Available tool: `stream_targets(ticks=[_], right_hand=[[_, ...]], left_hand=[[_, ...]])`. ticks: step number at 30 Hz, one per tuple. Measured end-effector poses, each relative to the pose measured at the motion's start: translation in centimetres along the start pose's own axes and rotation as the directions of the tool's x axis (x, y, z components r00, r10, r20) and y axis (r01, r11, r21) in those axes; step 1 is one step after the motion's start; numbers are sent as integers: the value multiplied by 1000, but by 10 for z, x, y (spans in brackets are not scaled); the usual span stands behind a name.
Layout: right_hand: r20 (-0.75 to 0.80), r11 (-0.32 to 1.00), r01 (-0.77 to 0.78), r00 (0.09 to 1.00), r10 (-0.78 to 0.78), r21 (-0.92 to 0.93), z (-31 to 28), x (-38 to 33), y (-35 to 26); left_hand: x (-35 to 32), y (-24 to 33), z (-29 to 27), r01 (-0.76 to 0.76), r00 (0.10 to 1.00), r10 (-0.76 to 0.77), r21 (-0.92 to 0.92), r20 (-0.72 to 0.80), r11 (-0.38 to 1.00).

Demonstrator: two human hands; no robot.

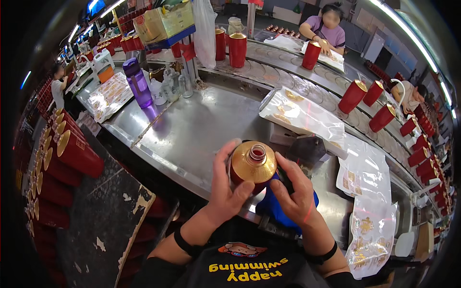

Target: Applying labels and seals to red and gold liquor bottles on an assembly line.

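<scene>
A red bottle with a gold shoulder and an uncapped round neck stands upright between my hands, in front of my chest. My left hand is wrapped round its left side, the thumb lying on the front. From the right, my right hand presses against the bottle with its fingers and thumb. Just under the right hand lies a blue cloth-like thing, partly hidden. A sheet with gold decals rests on a raised board beyond the bottle, and more decal sheets lie to the right.
A steel worktable spreads before me, with a purple water bottle and small glass bottles at its far left. Behind runs a conveyor carrying red bottles. More red bottles crowd a worn board. A co-worker sits across.
</scene>
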State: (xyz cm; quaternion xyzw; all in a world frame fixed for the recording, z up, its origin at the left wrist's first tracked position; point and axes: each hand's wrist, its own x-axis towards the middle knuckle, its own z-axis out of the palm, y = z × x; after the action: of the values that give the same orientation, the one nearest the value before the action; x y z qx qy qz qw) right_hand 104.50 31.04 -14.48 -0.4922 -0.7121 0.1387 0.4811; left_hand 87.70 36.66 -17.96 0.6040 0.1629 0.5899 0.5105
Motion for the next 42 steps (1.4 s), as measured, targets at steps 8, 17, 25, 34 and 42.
stream_targets(ticks=[8,17,25,34,42], right_hand=[[-140,981,-195,971,193,4,-25,-3,-9],[330,844,493,849,-413,-213,-35,34,-39],[-165,991,-20,986,-1,-130,-28,8,-5],[-27,990,77,996,-81,-117,-2,12,-12],[12,995,-79,997,78,61,17,16,-10]], left_hand=[[-7,3,-23,-569,791,485,742,374,355],[8,-6,-28,44,984,-95,316,150,948],[3,7,-19,96,993,-95,-5,62,995],[20,17,-15,340,940,-327,-242,93,909],[18,14,-20,399,915,-393,-325,88,857]])
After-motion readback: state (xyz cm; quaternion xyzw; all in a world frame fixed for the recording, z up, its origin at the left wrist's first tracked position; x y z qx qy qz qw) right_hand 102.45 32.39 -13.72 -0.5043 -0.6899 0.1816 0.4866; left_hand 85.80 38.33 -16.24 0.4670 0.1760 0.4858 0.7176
